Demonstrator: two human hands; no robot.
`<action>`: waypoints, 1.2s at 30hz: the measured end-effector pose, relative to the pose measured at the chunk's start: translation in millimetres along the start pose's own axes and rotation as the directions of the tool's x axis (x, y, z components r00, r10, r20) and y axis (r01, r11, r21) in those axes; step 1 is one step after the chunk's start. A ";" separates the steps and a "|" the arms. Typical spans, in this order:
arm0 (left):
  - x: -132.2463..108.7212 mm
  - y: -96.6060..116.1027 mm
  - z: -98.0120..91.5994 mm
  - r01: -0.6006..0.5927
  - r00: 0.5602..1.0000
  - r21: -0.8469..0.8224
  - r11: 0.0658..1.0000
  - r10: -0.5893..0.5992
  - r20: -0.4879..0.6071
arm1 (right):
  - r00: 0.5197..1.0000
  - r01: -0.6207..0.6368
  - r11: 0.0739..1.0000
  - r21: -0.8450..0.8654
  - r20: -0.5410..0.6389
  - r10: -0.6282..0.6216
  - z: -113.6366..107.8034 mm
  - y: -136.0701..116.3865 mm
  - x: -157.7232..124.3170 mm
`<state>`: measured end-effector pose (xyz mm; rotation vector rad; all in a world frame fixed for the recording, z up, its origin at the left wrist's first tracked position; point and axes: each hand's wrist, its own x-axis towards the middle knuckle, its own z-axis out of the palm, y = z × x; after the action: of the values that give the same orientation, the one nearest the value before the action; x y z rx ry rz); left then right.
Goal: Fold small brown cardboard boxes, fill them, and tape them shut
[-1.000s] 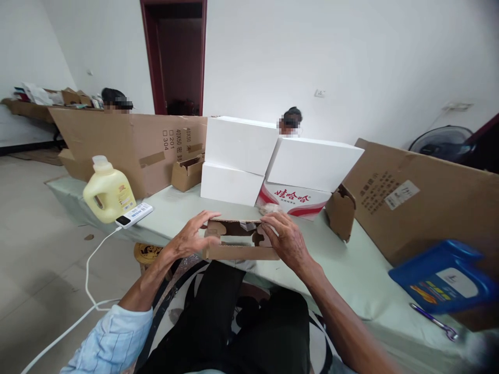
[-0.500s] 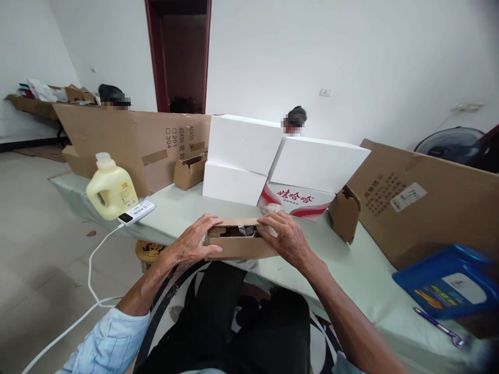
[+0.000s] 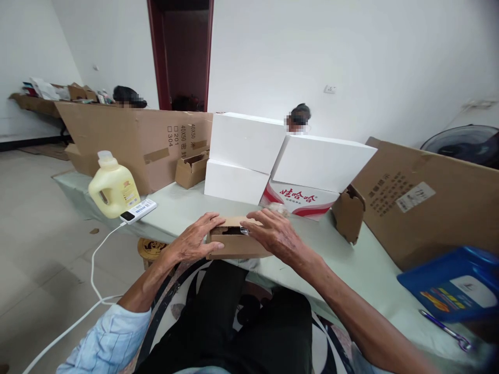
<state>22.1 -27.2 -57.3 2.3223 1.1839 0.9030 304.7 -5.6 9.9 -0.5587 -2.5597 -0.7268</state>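
Observation:
A small brown cardboard box [image 3: 238, 249] sits at the table's near edge, its top slot partly uncovered and dark inside. My left hand [image 3: 194, 240] grips the box's left end, thumb on the near side and fingers over the top. Over the right part of the slot is my right hand [image 3: 277, 232], its fingers bent and closed at a small shiny silvery piece [image 3: 244, 230] at the opening. What else lies in the box is hidden. Just behind my right hand lies a crumpled, clear plastic-looking item [image 3: 276, 209].
White boxes [image 3: 244, 140] and a red-and-white carton [image 3: 298, 200] are stacked ahead on the green-covered table [image 3: 351, 280]. A yellow jug [image 3: 113, 187] and a white power bank [image 3: 139, 211] stand left; a blue jug [image 3: 452, 285] lies right. Two people's heads show behind the boxes.
My right hand has shifted left along the box from its right end, its fingers now at the silvery piece. My left hand keeps its grip. The view has turned slightly.

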 end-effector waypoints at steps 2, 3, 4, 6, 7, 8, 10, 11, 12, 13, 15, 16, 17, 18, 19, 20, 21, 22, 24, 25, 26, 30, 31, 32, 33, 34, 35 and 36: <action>0.5 -1.1 -0.4 -0.008 1.000 0.002 1.000 0.008 0.000 | 0.999 0.037 0.999 -0.009 0.015 -0.036 1.0 1.8 2.2; 0.9 -1.6 -0.6 -0.013 1.000 0.003 1.000 0.013 0.001 | 0.998 0.054 0.998 -0.010 0.018 -0.054 2.1 2.7 3.0; 1.2 -2.0 -0.8 -0.018 1.000 0.005 1.000 0.018 0.001 | 0.997 0.073 0.997 -0.011 0.015 -0.073 3.5 3.5 3.5; 1.8 -2.4 -1.3 -0.025 1.000 0.011 1.000 0.025 0.002 | 0.994 0.113 0.994 -0.014 -0.004 -0.113 7.3 4.4 4.0; 2.1 -2.4 -1.5 -0.026 1.000 0.014 1.000 0.026 0.002 | 0.992 0.127 0.992 -0.014 -0.014 -0.127 9.4 4.4 3.9; 2.2 -2.2 -1.7 -0.025 1.000 0.017 1.000 0.025 0.004 | 0.991 0.133 0.991 -0.011 -0.019 -0.133 11.4 4.2 3.7; 2.3 -1.5 -2.1 -0.024 1.000 0.020 1.000 0.024 0.004 | 0.992 0.121 0.993 0.009 -0.025 -0.121 15.3 3.1 2.8; 2.3 -1.1 -2.2 -0.023 1.000 0.021 1.000 0.023 0.003 | 0.995 0.101 0.994 0.034 -0.031 -0.100 17.0 2.5 2.4; 2.2 -0.7 -2.3 -0.022 1.000 0.022 1.000 0.022 0.001 | 0.996 0.074 0.994 0.077 -0.044 -0.071 18.5 2.0 2.0; 2.1 -0.4 -2.5 -0.020 1.000 0.022 1.000 0.020 0.000 | 0.997 0.044 0.989 0.139 -0.065 -0.035 19.7 1.9 1.8; 2.0 -0.1 -2.8 -0.009 1.000 0.024 1.000 0.009 0.005 | 0.991 -0.018 0.956 0.293 -0.121 0.055 20.7 3.3 1.9; 1.9 -0.2 -3.0 -0.002 1.000 0.026 1.000 0.002 0.008 | 0.983 -0.041 0.930 0.366 -0.150 0.102 20.2 5.0 2.3; 2.0 -0.5 -3.3 0.004 1.000 0.027 1.000 -0.004 0.012 | 0.973 -0.057 0.904 0.423 -0.179 0.145 18.9 7.3 2.8; 2.0 -0.8 -3.5 0.007 1.000 0.027 1.000 -0.008 0.015 | 0.962 -0.070 0.885 0.460 -0.203 0.181 16.9 10.0 3.2; 2.0 -1.3 -3.8 0.008 1.000 0.026 1.000 -0.009 0.016 | 0.954 -0.081 0.876 0.475 -0.217 0.206 14.3 13.1 3.3; 2.1 -1.7 -4.1 0.008 1.000 0.025 1.000 -0.008 0.016 | 0.952 -0.092 0.880 0.465 -0.219 0.215 11.2 16.2 3.3; 2.2 -2.1 -4.4 0.006 1.000 0.025 1.000 -0.007 0.015 | 0.956 -0.102 0.897 0.430 -0.207 0.208 8.0 19.1 2.9; 2.3 -2.5 -4.8 0.005 1.000 0.025 1.000 -0.005 0.015 | 0.966 -0.108 0.924 0.367 -0.181 0.185 5.0 21.7 2.4; 2.7 -2.6 -5.9 0.004 1.000 0.031 1.000 -0.004 0.023 | 0.990 -0.087 0.980 0.179 -0.095 0.105 1.3 25.3 1.4; 3.0 -2.5 -6.7 0.003 1.000 0.035 0.999 -0.004 0.029 | 0.997 -0.057 0.995 0.083 -0.051 0.061 0.9 26.3 1.3; 3.5 -2.3 -7.5 0.001 0.999 0.038 0.999 -0.002 0.034 | 1.000 -0.022 1.000 0.003 -0.008 0.022 1.6 26.9 1.6; 5.5 -1.4 -9.6 -0.019 0.999 0.034 0.999 0.018 0.046 | 0.990 0.071 0.990 -0.122 0.129 -0.055 12.2 27.0 6.9; 6.0 -1.3 -9.5 -0.022 0.999 0.031 0.999 0.020 0.050 | 0.986 0.078 0.988 -0.131 0.154 -0.058 15.6 27.0 8.4; 6.4 -1.2 -9.1 -0.023 0.998 0.026 0.999 0.021 0.052 | 0.983 0.083 0.987 -0.136 0.173 -0.059 18.9 27.2 9.5; 6.8 -1.0 -8.5 -0.023 0.999 0.022 1.000 0.022 0.050 | 0.982 0.088 0.987 -0.136 0.180 -0.063 22.0 27.6 10.2; 7.2 -0.9 -7.7 -0.025 0.999 0.016 1.000 0.024 0.046 | 0.982 0.091 0.987 -0.131 0.178 -0.067 24.8 28.1 10.4; 7.6 -0.7 -7.1 -0.026 0.999 0.010 1.000 0.026 0.042 | 0.983 0.097 0.988 -0.122 0.168 -0.076 27.2 28.7 10.1; 8.0 -0.5 -6.5 -0.028 0.999 0.003 1.000 0.028 0.039 | 0.985 0.106 0.989 -0.107 0.149 -0.089 29.4 29.2 9.3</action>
<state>20.8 -20.1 -49.9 2.3538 1.1412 0.8617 302.7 36.3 3.3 -0.5429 -2.7077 -0.9020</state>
